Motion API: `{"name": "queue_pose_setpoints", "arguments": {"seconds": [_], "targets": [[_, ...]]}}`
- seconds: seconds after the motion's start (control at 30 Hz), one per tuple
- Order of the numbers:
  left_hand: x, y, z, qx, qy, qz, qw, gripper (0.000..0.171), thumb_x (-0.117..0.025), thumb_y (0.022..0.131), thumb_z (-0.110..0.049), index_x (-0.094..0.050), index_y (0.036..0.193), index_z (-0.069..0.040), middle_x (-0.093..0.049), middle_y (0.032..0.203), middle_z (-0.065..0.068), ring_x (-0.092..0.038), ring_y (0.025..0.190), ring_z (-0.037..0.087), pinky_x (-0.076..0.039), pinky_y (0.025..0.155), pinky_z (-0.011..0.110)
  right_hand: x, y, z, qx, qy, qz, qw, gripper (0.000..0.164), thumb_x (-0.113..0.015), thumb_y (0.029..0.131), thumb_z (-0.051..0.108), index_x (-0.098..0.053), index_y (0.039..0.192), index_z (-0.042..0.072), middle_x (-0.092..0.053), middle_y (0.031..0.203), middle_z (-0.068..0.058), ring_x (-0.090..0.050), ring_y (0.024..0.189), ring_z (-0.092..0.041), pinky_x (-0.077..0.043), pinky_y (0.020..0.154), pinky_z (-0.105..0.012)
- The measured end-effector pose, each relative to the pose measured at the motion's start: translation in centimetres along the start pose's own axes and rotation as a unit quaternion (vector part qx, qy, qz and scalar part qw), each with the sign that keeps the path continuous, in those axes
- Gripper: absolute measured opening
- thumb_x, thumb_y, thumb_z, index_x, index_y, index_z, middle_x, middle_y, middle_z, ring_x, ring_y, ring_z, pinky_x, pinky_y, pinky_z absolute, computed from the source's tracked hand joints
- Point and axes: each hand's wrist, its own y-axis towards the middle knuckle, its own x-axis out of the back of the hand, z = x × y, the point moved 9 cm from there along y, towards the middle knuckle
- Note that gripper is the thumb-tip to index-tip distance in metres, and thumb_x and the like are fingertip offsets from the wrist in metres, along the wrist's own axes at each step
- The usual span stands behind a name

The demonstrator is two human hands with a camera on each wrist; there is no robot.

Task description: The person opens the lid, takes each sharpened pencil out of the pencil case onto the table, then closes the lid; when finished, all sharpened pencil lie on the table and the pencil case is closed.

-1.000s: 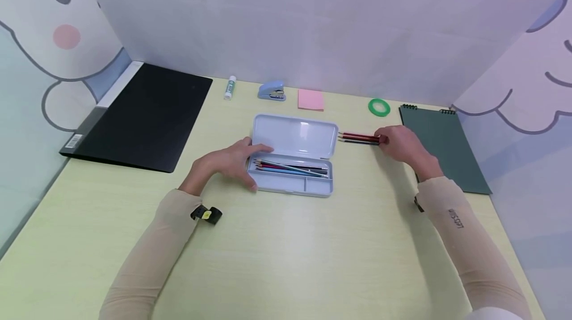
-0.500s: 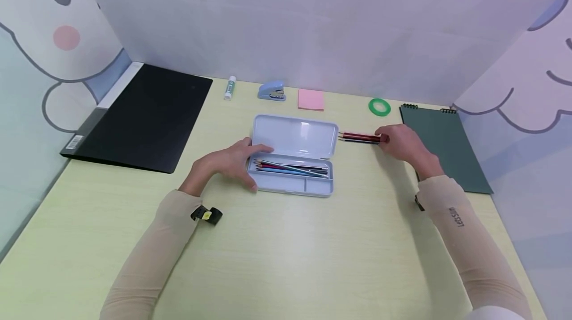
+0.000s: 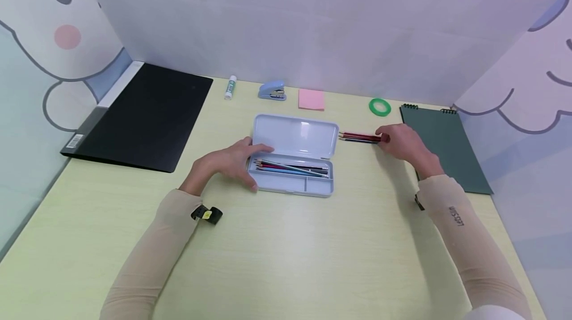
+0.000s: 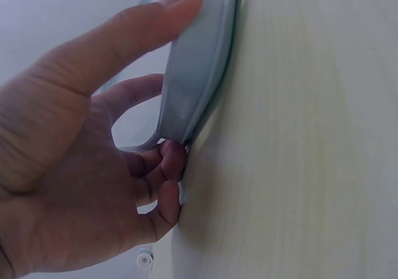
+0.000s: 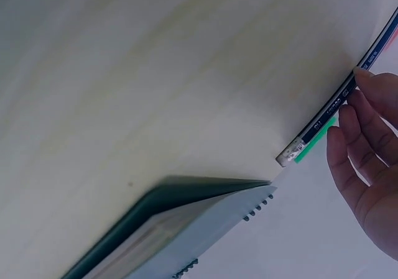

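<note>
A pale blue pencil case (image 3: 279,184) lies on the table with its lid (image 3: 286,131) swung back. Several pencils (image 3: 290,169) fill its long rear compartment. My left hand (image 3: 230,160) grips the case's left end, thumb at the front wall and index finger stretched across near the hinge; in the left wrist view the other fingers curl at the case's corner. Right of the case, a few red and dark pencils (image 3: 359,137) lie side by side, tips toward it. My right hand (image 3: 402,145) pinches their far end; the right wrist view shows a dark pencil (image 5: 333,108) with a white eraser under the thumb.
Along the back stand a glue stick (image 3: 230,88), a blue stapler (image 3: 271,92), pink sticky notes (image 3: 311,99) and a green tape roll (image 3: 373,111). A black folder (image 3: 147,116) lies left; a dark green spiral notepad (image 3: 451,149) lies right, beside my right hand.
</note>
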Motion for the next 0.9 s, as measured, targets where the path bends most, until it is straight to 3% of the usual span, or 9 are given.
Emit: {"name": "queue_pose_setpoints", "arguments": {"seconds": [0.9], "targets": [[-0.02, 0.07, 0.06, -0.002, 0.006, 0.001, 1.0, 0.1, -0.092, 0.068, -0.033, -0.038, 0.153, -0.03, -0.039, 0.135, 0.015, -0.041, 0.122, 0.03, -0.043, 0.098, 0.046, 0.44, -0.09, -0.42, -0.006, 0.011, -0.005, 1.0, 0.031, -0.067, 0.089, 0.006, -0.067, 0.119, -0.003, -0.068, 0.099, -0.02, -0.059, 0.082, -0.03, -0.05, 0.079, -0.049]]}}
